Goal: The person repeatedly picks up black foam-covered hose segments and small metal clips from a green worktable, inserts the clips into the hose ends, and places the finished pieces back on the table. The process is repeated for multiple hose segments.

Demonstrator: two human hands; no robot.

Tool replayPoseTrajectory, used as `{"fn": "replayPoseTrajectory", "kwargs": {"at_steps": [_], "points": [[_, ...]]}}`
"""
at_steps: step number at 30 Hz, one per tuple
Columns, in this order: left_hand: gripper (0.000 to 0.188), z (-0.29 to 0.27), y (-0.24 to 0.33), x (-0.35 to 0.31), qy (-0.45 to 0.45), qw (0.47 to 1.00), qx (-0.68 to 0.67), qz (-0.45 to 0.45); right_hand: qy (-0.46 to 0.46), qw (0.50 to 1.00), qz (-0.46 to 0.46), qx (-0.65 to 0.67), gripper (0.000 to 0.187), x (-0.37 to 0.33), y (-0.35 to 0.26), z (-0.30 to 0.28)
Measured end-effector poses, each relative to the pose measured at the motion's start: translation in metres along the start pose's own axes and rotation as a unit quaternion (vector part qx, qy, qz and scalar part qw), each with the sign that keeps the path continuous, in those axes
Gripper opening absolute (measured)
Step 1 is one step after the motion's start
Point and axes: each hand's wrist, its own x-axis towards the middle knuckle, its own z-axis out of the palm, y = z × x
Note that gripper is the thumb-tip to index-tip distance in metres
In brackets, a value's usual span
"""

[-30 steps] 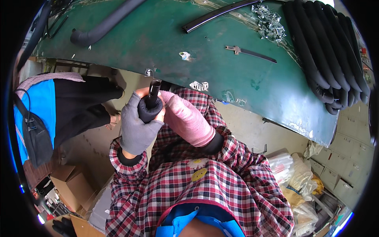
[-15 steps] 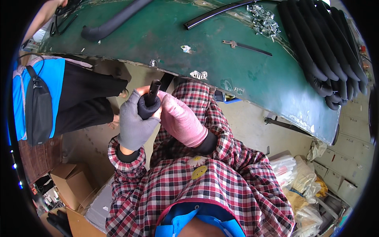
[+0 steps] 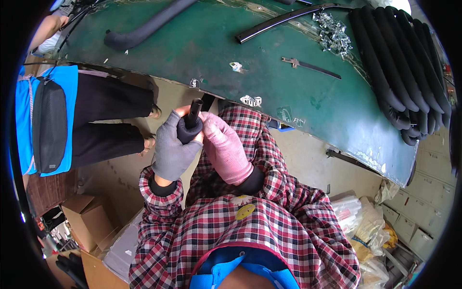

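In front of my lap, at the table's near edge, a black tube (image 3: 195, 111) pokes up through the rolled end of a black foam sleeve (image 3: 185, 135). My left hand (image 3: 175, 150), in a grey glove with bare fingertips, is closed around the sleeve from the left. From the right, my right hand (image 3: 226, 153), in a pink glove, presses against the same sleeve. Its fingertips are hidden behind the foam and the other hand. The tube's open end shows above both hands, while the lower part is out of sight.
On the green table (image 3: 192, 53) are a foam-covered bent tube (image 3: 144, 29), a bare black bar (image 3: 284, 21), small clear pieces (image 3: 333, 36), a flat metal tool (image 3: 313, 67) and stacked foam tubes (image 3: 399, 62). Another person (image 3: 48, 115) stands at left. A cardboard box (image 3: 91, 219) sits lower left.
The whole view has shifted slightly, so the table appears lower and farther right. Both my hands keep their grip on the sleeve. The other person's hand has moved left and nearer.
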Motion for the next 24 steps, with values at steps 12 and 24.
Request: {"fn": "replayPoseTrajectory", "kwargs": {"at_steps": [12, 24], "points": [[0.050, 0.025, 0.005, 0.000, 0.014, 0.994, 0.064, 0.089, -0.012, 0.995, -0.089, -0.046, 0.045, 0.002, -0.082, 0.019], [0.053, 0.034, 0.004, -0.001, 0.002, 0.960, 0.220, 0.171, -0.031, 0.996, -0.010, -0.088, 0.045, 0.001, -0.092, 0.002]]}}
